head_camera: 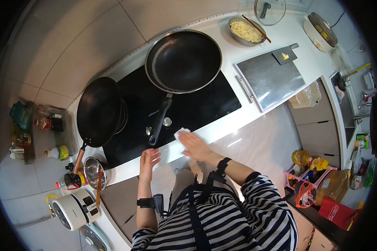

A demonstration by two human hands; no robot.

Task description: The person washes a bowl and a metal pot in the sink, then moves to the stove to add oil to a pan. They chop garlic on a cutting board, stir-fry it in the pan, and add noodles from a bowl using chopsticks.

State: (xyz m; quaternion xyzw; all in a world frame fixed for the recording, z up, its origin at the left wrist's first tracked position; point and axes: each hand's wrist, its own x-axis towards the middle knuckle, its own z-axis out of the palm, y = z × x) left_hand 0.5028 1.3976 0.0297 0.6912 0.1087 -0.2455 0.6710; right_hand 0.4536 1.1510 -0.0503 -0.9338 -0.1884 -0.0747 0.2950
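My right hand (193,146) presses a crumpled white cloth or tissue (182,133) at the front edge of the black glass cooktop (204,108). My left hand (149,158) is at the counter's front edge, fingers apart and slightly curled, holding nothing. Just beyond it lies the handle of a large black frying pan (183,61), which points towards me between two metal control knobs. The pan looks empty. A black wok (97,113) with a wooden handle tilts on the left burner.
Right of the cooktop lie a metal cutting board (270,78), a cleaver (284,56) with chopped bits on its blade, and a bowl of pale shreds (246,30) with chopsticks. At left stand a steel bowl (95,172), sauce bottles and a rice cooker (70,211).
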